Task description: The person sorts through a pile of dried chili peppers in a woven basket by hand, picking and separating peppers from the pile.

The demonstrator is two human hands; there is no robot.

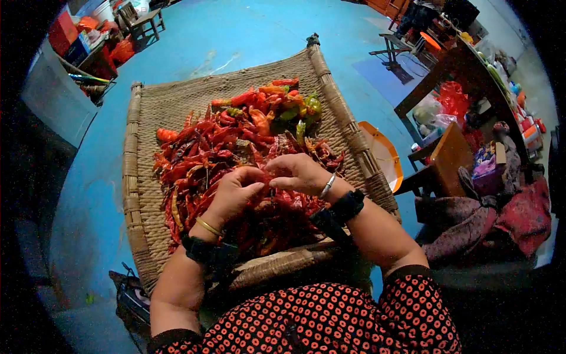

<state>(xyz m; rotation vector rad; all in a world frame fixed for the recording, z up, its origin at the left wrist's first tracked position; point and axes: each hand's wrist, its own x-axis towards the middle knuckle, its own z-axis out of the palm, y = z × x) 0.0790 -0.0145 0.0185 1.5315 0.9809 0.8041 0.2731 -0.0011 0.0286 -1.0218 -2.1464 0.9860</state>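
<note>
My left hand and right hand come close together over the middle of the red peppers, which lie heaped on a woven rack. On each hand, thumb and fingers curve toward each other with only a narrow space; a bit of red shows between my hands, but I cannot tell whether I am gripping a pepper or just touching the heap. The green peppers lie at the far right of the pile, away from my fingers.

The skins look wrinkled and dry, so I judge a light fingertip pinch best: steady with one hand, work with the other, never squeeze. Staying low over the heap lets loose bits drop onto the weave. My silver bracelet should stay clear, as it could snag a stem.
</note>
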